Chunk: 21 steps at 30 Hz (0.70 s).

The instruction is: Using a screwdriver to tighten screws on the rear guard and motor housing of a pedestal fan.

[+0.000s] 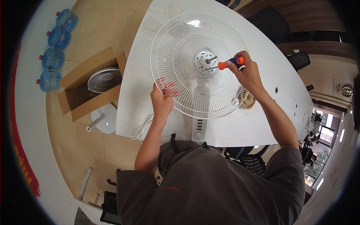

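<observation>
A white wire fan guard (180, 90) lies over the fan's motor mount (206, 62) on the table. Its lower left rim is in my left hand (162, 101), with the fingers reaching behind the wires. In my right hand (248, 73) is a screwdriver (238, 62) with an orange and dark blue handle. The thin shaft points left, its tip at the round plate in the guard's middle; whether it sits in a screw I cannot tell. A metal spindle (212, 59) sticks out of that plate. Toward me runs the fan's control panel (198, 129) with buttons and a dial.
Clear fan blades (152, 25) lie at the table's far left. A white cord (140, 129) is coiled near the front left edge. On the floor stand an open cardboard box (80, 80) holding another guard, a white base (107, 120) and several water bottles (52, 59).
</observation>
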Motion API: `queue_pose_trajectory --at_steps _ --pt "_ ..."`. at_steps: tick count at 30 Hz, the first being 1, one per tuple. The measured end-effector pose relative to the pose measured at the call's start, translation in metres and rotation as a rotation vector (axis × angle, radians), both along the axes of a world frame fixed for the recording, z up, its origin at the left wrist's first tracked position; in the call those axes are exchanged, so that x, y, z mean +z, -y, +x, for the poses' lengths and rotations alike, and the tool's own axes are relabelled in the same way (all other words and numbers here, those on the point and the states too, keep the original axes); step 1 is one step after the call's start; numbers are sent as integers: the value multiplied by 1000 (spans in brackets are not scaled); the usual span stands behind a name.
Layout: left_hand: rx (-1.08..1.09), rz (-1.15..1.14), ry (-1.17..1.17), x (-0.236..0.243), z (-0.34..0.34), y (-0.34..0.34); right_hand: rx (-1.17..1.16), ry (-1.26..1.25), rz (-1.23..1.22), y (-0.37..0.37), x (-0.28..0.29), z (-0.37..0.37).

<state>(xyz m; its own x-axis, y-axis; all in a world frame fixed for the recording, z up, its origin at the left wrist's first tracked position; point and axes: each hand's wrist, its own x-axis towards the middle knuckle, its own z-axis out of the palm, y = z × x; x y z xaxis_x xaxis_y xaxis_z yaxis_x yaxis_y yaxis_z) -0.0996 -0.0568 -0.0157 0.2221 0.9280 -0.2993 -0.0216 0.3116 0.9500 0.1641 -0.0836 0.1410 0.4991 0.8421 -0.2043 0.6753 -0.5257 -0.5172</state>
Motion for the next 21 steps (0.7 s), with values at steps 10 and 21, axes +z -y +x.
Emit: queue_pose_trajectory --at_steps 10,21 --pt "-6 19 -10 -5 0 -1 580 183 -31 6 3 19" --pt "-20 10 -27 2 0 -2 472 249 -119 0 10 11"
